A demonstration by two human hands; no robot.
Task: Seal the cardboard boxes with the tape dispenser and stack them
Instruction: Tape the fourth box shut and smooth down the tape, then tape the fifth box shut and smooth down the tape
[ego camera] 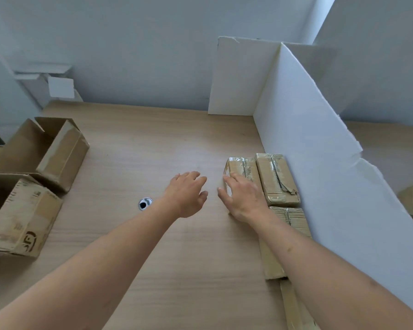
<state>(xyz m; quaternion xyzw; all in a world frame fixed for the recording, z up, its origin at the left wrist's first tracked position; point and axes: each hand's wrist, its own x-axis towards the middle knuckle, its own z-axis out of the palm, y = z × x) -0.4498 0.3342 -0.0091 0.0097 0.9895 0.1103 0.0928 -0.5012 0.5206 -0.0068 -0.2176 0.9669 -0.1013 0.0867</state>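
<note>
On a wooden table [153, 144], beside a white foam partition [308, 144], a person sets a sealed, taped box [244, 170] into a row of finished ones, apparently the stacking stage. The box lies flat at right of centre, long axis running away from the person, tape seam along it, touching a neighbouring sealed box [277, 179]. The right hand [243, 201] rests on it, fingers spread and straight. The left hand [188, 194] hovers just beside, fingers loosely apart, holding nothing. Next likely calls for fetching an open box [45, 148] from far left; no tape dispenser is visible.
</note>
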